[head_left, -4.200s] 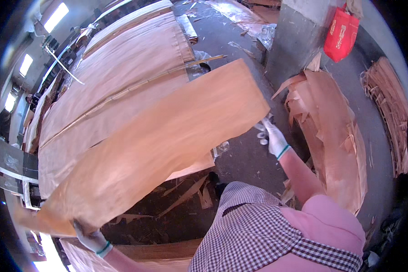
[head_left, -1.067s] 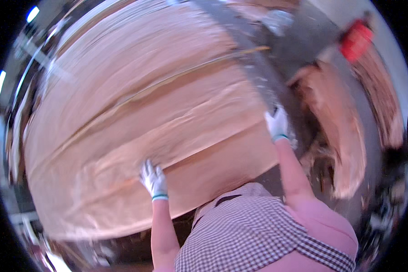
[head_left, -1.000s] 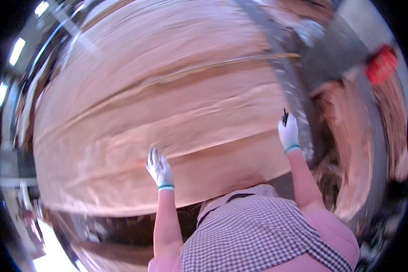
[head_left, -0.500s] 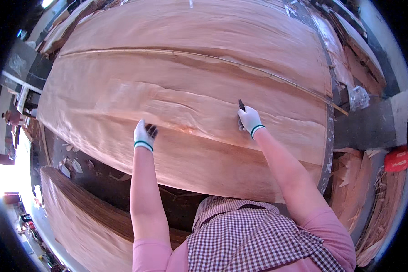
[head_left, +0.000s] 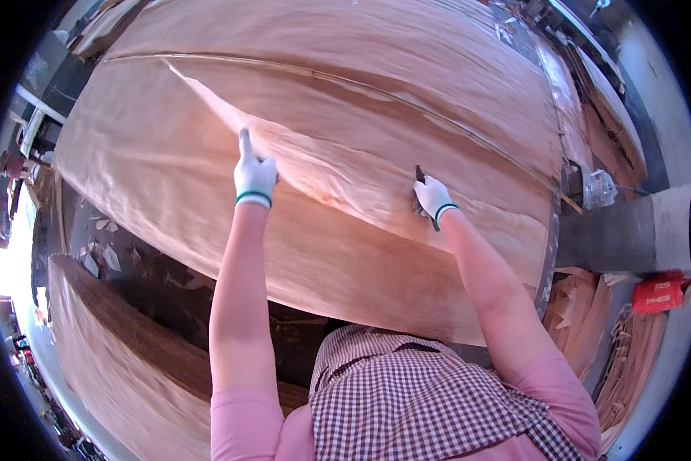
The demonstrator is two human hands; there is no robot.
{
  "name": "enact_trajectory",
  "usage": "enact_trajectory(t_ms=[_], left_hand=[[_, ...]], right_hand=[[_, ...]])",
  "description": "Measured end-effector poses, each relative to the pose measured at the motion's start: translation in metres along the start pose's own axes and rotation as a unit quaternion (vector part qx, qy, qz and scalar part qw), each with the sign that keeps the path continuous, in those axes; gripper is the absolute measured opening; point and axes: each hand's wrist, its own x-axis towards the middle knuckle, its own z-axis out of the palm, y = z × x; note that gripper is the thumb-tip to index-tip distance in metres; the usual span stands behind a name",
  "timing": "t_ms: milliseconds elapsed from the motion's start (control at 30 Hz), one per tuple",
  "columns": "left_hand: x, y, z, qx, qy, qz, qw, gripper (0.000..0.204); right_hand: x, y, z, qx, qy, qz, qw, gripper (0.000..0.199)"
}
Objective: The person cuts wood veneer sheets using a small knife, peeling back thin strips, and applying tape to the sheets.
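My left hand (head_left: 255, 175), in a white glove with dark fingertips and a green cuff, points its index finger away from me, thumb apart. That fingertip meets the near edge of a thin wood veneer strip (head_left: 303, 157), whose far left end is raised in a narrow fold. My right hand (head_left: 436, 196), gloved the same way, is closed around a slim dark hand tool (head_left: 418, 174), its tip showing past the fingers; its exact kind is unclear. Both hands are over a large reddish-tan veneer sheet (head_left: 345, 269). The strip is wrinkled toward the right hand.
A long thin wooden stick (head_left: 392, 96) lies across the sheet beyond my hands. A veneer stack (head_left: 122, 346) stands low at the left, with scraps (head_left: 99, 257) on the dark floor. At the right are clear plastic (head_left: 597, 188), a red packet (head_left: 657, 293) and more veneer (head_left: 630, 353).
My left hand has moved away from me, its index finger now extended. The strip's left end has lifted and swung away from me. My right hand shifted slightly right, still gripping the tool.
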Motion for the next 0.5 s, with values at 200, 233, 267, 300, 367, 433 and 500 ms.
enact_trajectory(t_ms=[200, 233, 267, 300, 367, 433, 500], left_hand=[[-0.038, -0.052, -0.004, 0.323, 0.035, 0.08, 0.942, 0.061], [-0.046, -0.049, -0.01, 0.373, 0.041, 0.09, 0.922, 0.057], [-0.046, -0.057, -0.007, 0.398, 0.068, 0.154, 0.902, 0.053], [-0.048, -0.066, -0.004, 0.42, 0.098, 0.217, 0.876, 0.05], [-0.047, -0.076, -0.001, 0.443, 0.146, 0.285, 0.837, 0.033], [-0.048, -0.074, 0.008, 0.445, 0.114, 0.225, 0.859, 0.026], [-0.048, -0.074, 0.012, 0.418, 0.117, 0.196, 0.879, 0.017]], right_hand=[[-0.007, 0.009, -0.019, 0.096, -0.131, -0.029, 0.986, 0.015], [-0.021, 0.002, -0.016, 0.127, -0.153, -0.043, 0.979, 0.015], [-0.033, -0.004, -0.013, 0.158, -0.174, -0.057, 0.97, 0.016], [-0.038, -0.003, -0.008, 0.119, -0.185, -0.11, 0.969, 0.022], [-0.071, -0.026, 0.014, 0.263, -0.249, -0.111, 0.925, 0.031], [-0.094, -0.042, 0.027, 0.351, -0.305, -0.064, 0.883, 0.035], [-0.095, -0.045, 0.044, 0.277, -0.32, -0.094, 0.901, 0.033]])
